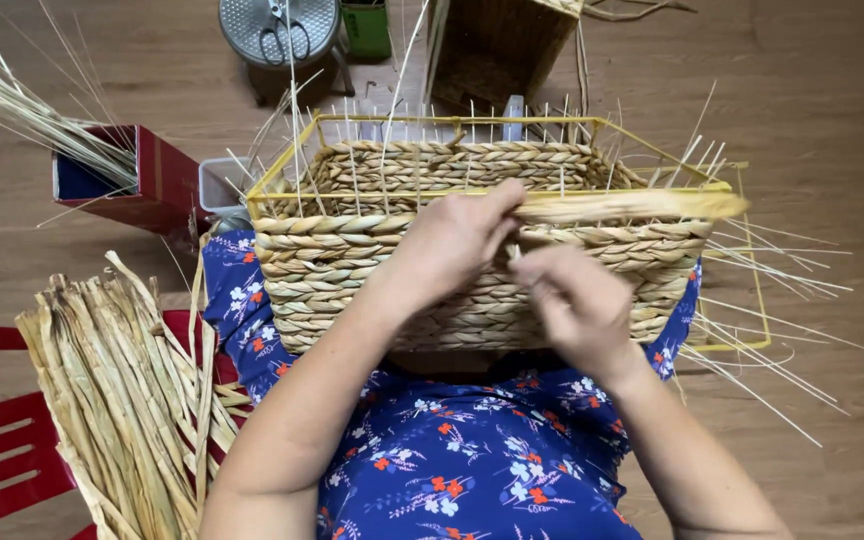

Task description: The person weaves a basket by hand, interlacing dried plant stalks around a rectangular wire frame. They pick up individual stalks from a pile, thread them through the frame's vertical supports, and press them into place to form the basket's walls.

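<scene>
A half-woven basket (352, 265) of twisted straw rope rests on my lap, built around a yellow wire frame (292, 150) with thin upright stakes poking out of its top. My left hand (457, 240) pinches a flat straw strand (632, 207) at the near rim, and the strand runs off to the right along the rim. My right hand (572, 300) is just below it against the basket's front wall, fingers curled and blurred; what it holds is unclear.
A bundle of dried straw strips (112, 390) lies on a red chair (2, 450) at my left. A red box (142, 180) with thin reeds stands at the far left. A metal lid with scissors (280, 28) and a finished woven box (497, 45) sit beyond the basket on the wooden floor.
</scene>
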